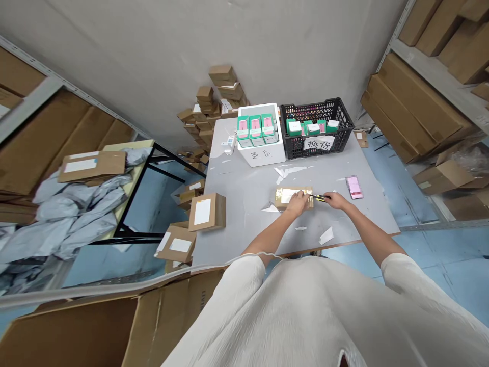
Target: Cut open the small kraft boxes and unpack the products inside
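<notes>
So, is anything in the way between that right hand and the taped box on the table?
No loose item stands between the right hand and the taped box, only the slim tool it holds. The left hand covers part of the box's top.

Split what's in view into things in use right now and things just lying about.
In use:
taped cardboard box, under the left hand
black-and-yellow tool, likely a cutter, in the right hand

Apparently just lying about:
phone
torn paper scrap
black plastic crate
white bin
</notes>
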The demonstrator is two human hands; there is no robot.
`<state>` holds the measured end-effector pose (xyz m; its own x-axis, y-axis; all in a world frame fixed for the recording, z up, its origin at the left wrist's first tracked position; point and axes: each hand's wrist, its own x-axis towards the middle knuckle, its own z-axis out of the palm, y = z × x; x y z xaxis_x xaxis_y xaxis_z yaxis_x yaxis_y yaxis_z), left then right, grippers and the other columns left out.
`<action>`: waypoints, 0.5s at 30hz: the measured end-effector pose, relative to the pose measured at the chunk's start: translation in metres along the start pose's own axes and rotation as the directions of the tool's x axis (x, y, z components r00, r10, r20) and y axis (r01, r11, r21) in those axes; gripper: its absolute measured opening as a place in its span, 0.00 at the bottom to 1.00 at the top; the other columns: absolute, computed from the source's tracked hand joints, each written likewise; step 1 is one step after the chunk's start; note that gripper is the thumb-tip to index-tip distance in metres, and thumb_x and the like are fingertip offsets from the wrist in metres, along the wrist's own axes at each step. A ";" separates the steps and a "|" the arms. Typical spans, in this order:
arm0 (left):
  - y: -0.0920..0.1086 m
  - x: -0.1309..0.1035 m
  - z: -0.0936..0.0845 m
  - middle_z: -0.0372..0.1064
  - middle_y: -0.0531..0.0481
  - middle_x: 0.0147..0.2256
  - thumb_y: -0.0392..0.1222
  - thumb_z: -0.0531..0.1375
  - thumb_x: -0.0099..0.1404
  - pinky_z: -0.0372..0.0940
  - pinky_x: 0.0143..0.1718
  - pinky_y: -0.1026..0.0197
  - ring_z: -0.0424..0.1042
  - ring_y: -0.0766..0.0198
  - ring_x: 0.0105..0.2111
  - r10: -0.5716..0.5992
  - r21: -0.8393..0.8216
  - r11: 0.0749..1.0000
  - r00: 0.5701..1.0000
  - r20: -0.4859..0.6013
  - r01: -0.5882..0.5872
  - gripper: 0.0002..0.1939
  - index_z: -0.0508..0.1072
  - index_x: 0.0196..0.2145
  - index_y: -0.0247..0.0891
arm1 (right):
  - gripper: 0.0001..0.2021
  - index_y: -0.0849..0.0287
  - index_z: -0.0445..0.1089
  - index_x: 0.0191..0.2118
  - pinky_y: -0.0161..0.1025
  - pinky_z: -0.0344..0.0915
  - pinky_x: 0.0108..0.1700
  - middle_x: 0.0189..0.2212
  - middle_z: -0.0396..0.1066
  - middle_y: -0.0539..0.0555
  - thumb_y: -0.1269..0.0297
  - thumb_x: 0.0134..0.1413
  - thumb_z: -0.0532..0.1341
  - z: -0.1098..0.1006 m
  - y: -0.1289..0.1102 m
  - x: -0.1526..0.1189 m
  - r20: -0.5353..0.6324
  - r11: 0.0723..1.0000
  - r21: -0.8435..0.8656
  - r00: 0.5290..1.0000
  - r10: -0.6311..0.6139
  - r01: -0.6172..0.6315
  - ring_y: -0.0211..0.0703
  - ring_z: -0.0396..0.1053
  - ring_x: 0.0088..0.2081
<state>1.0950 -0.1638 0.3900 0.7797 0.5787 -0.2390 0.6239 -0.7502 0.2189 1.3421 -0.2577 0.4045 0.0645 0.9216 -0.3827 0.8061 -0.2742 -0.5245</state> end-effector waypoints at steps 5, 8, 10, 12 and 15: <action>-0.013 -0.007 -0.002 0.56 0.35 0.69 0.44 0.61 0.75 0.63 0.64 0.48 0.71 0.47 0.60 -0.009 -0.097 0.995 0.995 -0.102 -0.001 0.30 0.58 0.71 0.41 | 0.16 0.54 0.73 0.57 0.37 0.67 0.40 0.42 0.83 0.55 0.56 0.73 0.55 0.000 0.008 -0.014 -0.068 0.975 0.215 0.995 0.077 -0.061 0.47 0.78 0.41; -0.020 -0.003 -0.007 0.57 0.36 0.70 0.39 0.57 0.77 0.60 0.65 0.47 0.67 0.47 0.64 -0.072 -0.091 0.994 0.988 -0.135 0.060 0.27 0.60 0.70 0.42 | 0.18 0.51 0.68 0.61 0.37 0.67 0.38 0.41 0.82 0.51 0.51 0.75 0.54 0.006 0.011 -0.023 -0.062 0.951 0.304 0.995 0.084 -0.061 0.45 0.78 0.37; -0.024 0.002 -0.010 0.58 0.36 0.70 0.35 0.56 0.76 0.56 0.68 0.46 0.62 0.47 0.68 -0.131 -0.078 0.990 0.978 -0.160 0.120 0.27 0.60 0.70 0.43 | 0.19 0.49 0.67 0.63 0.38 0.68 0.39 0.43 0.82 0.52 0.49 0.76 0.52 0.011 0.008 -0.029 -0.075 0.963 0.268 0.996 0.056 -0.034 0.46 0.78 0.38; -0.026 0.005 -0.011 0.58 0.36 0.70 0.34 0.56 0.75 0.51 0.71 0.45 0.58 0.48 0.72 -0.154 -0.065 0.987 0.974 -0.168 0.145 0.27 0.61 0.69 0.42 | 0.20 0.48 0.68 0.64 0.41 0.69 0.44 0.46 0.82 0.53 0.49 0.77 0.51 0.015 0.003 -0.034 -0.110 0.987 0.162 0.994 0.002 0.015 0.49 0.78 0.43; -0.029 0.006 -0.014 0.60 0.37 0.69 0.33 0.58 0.74 0.47 0.72 0.44 0.54 0.48 0.73 -0.125 -0.047 0.992 0.981 -0.151 0.119 0.28 0.63 0.68 0.44 | 0.21 0.48 0.71 0.66 0.44 0.68 0.55 0.54 0.80 0.57 0.52 0.78 0.51 0.018 -0.007 -0.039 -0.128 0.994 -0.056 0.987 -0.102 0.096 0.53 0.75 0.55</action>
<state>1.0826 -0.1342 0.3953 0.6946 0.7096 -0.1186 0.7142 -0.6601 0.2330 1.3231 -0.2970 0.4093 0.0564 0.9723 -0.2267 0.8403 -0.1689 -0.5151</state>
